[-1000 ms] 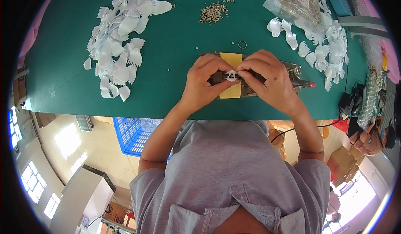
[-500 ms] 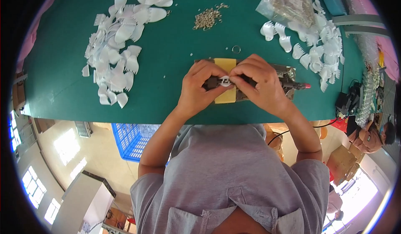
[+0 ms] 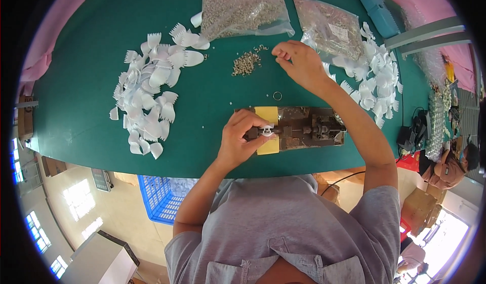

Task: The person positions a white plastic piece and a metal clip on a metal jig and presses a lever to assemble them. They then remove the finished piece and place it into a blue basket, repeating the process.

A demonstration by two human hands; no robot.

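My left hand (image 3: 239, 138) pinches a small white plastic piece (image 3: 267, 130) against the dark metal fixture (image 3: 298, 127). A yellow pad (image 3: 267, 147) lies across the fixture's left part, beneath that piece. Out over the table, my right hand (image 3: 302, 65) is raised with its fingers curled together; whether a small part sits between them I cannot make out. Just left of those fingers lies a heap of small metal parts (image 3: 246, 63). A thin metal ring (image 3: 277, 95) rests between the heap and the fixture.
White comb-edged plastic pieces (image 3: 152, 81) form a pile on the left, and similar pieces (image 3: 377, 89) lie on the right. Two clear bags of small parts, a left bag (image 3: 243, 10) and a right bag (image 3: 329, 25), lie at the back. A blue-green case (image 3: 378, 11) stands far right.
My right hand has left the white piece and moved away, up beside the heap of metal parts. My left hand stays at the fixture. The whole view has shifted, showing more of the far table.
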